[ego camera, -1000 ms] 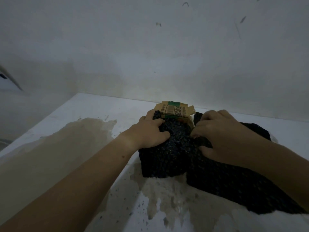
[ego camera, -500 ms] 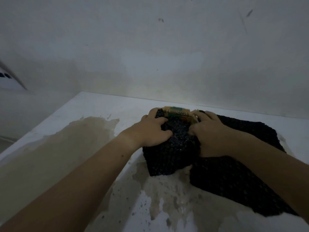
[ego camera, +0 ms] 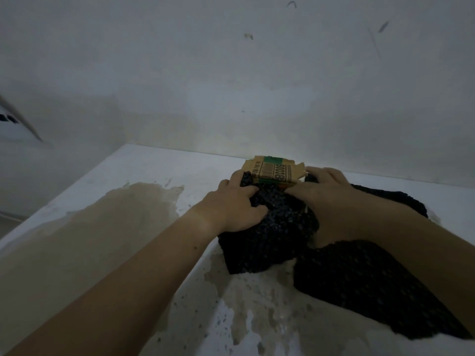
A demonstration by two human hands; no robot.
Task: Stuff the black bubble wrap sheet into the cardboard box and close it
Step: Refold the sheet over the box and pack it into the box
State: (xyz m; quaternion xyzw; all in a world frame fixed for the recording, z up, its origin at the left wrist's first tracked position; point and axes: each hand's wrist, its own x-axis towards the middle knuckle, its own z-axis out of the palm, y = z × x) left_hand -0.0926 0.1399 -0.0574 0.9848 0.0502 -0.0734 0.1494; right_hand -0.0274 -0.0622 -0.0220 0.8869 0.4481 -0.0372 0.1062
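Cardboard box (ego camera: 276, 172) far-centre; black bubble wrap (ego camera: 270, 235) bunched at its mouth, rest spills near-right. L hand (ego camera: 231, 206) & R hand (ego camera: 331, 199) grasp it.

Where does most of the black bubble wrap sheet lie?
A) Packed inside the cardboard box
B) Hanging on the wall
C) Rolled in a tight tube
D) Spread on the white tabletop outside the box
D: the black bubble wrap sheet sprawls across the white tabletop, nearer the camera than the cardboard box.

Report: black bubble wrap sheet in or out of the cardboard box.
Mostly out: the black bubble wrap sheet sprawls across the stained table.
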